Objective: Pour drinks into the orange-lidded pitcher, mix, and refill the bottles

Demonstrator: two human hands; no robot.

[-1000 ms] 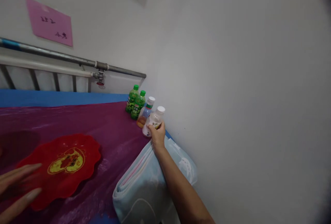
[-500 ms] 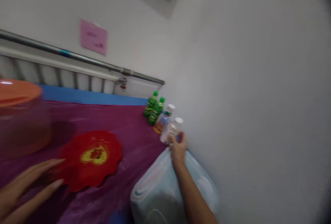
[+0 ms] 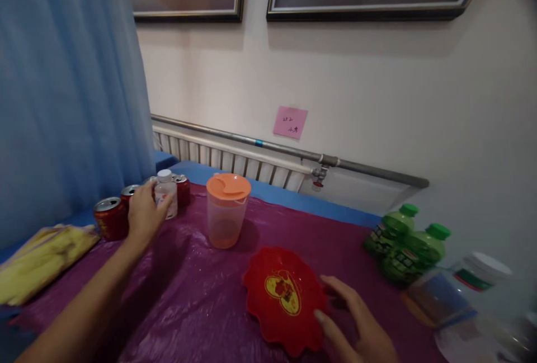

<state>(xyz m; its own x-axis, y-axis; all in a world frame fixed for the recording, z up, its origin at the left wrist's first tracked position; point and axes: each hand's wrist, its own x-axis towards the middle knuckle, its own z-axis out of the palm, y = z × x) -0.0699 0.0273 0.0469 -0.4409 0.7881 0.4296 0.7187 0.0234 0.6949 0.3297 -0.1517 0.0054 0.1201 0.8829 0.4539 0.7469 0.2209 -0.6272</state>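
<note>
So I'm standing by this counter (image 3: 184, 279) with a purple plastic sheet over its blue top, and here's the scene. The person's left hand (image 3: 145, 212) is stretched way over to the far left, grip wrapped round a little white-capped bottle (image 3: 166, 187), thumb across the front of it. The bottle's upright, in among some red cans (image 3: 111, 220) with silver tops. A yellow cloth (image 3: 46, 259) lies bunched up at the near left of the cans.

Right hand (image 3: 363, 329) is a different story: its grip is loose, fingers and thumb spread, right by the edge of a red scalloped plate (image 3: 285, 298) with a yellow design in the middle. Thumb tip overlaps the rim from where I am, but I honestly can't tell if it's touching. The plate lies flat, well apart from the bottle, and between them, a bit further back, stands a see-through jug (image 3: 229, 215) with an orange lid.

Over on the right there's a pair of green-capped bottles (image 3: 413, 254) side by side, then a wider bottle (image 3: 444, 296) with amber stuff in the bottom. Something pale past that is too blurry to make out. Pink note (image 3: 290, 122) on the wall, radiator (image 3: 226, 155) below, blue curtain (image 3: 71, 83) at far left.
</note>
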